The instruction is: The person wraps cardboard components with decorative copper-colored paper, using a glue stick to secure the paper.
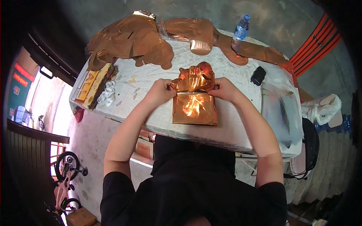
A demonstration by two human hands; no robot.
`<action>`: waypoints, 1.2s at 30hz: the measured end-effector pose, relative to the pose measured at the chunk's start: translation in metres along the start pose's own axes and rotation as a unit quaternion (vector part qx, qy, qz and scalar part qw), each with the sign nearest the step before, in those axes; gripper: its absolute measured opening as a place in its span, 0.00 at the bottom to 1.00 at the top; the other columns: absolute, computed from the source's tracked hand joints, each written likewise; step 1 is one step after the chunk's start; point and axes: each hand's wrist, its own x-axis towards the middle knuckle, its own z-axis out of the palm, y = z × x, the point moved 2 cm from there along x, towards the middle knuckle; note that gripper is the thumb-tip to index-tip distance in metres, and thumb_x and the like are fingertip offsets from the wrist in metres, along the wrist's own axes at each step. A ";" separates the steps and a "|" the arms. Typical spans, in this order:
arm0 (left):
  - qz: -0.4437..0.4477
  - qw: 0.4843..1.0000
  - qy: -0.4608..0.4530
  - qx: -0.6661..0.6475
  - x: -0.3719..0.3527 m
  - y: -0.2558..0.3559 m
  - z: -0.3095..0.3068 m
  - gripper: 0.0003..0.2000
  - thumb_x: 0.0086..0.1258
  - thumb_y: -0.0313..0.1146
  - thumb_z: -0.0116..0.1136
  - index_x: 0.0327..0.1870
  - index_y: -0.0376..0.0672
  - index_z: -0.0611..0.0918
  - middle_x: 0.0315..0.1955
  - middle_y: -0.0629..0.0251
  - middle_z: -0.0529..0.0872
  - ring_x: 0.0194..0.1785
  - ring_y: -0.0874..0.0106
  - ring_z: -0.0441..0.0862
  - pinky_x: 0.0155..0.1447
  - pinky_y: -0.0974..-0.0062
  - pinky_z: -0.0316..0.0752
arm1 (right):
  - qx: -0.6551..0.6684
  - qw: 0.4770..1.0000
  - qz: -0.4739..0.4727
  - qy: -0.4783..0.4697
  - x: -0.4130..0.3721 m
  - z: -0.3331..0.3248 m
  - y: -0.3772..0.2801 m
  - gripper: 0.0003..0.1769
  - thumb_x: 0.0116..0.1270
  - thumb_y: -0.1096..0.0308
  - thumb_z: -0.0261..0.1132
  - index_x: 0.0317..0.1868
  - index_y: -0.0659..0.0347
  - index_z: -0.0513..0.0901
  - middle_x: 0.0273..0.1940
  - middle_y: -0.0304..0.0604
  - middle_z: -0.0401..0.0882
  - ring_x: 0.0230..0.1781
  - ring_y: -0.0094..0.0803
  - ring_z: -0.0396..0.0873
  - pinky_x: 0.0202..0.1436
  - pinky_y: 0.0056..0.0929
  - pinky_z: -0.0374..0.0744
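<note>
A shiny copper foil sheet [195,109] lies flat on the table's near side, its far end bunched into a crumpled wad [196,78]. My left hand [162,90] pinches the wad's left side. My right hand [223,89] grips its right side. Both hands press the foil between them, right above the flat part of the sheet.
The white table [151,81] carries a big heap of copper foil [132,39] at the back, a water bottle [242,27], a black phone [258,75], a small copper block [200,47], white rings [107,92] beside a gold-patterned stack [94,86], and a plastic sheet [281,109] at the right.
</note>
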 end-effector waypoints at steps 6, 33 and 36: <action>0.010 1.000 0.005 -0.007 0.009 -0.013 0.001 0.05 0.57 0.24 0.62 0.33 0.33 0.83 0.19 0.70 0.78 0.25 0.81 0.72 0.31 0.78 0.71 | 0.034 0.995 0.087 -0.019 -0.001 -0.008 -0.023 0.05 0.57 0.75 0.65 0.35 0.62 0.82 0.25 0.33 0.79 0.20 0.16 0.73 0.22 0.18 0.72; 0.265 0.921 0.010 0.284 -0.030 0.024 0.002 0.11 0.51 0.17 0.56 0.37 0.38 0.78 0.39 0.58 0.81 0.42 0.54 0.78 0.47 0.68 0.76 | -0.477 0.842 -0.248 0.029 -0.037 0.016 -0.037 0.04 0.59 0.68 0.60 0.35 0.54 0.76 0.38 0.39 0.72 0.41 0.36 0.77 0.39 0.34 0.78; 0.319 0.905 0.030 0.281 -0.036 0.032 0.000 0.09 0.53 0.19 0.55 0.35 0.38 0.77 0.38 0.58 0.81 0.46 0.55 0.78 0.48 0.65 0.76 | -0.501 0.805 -0.317 0.025 -0.037 0.016 -0.037 0.05 0.56 0.66 0.61 0.34 0.52 0.76 0.37 0.37 0.72 0.41 0.34 0.76 0.38 0.32 0.77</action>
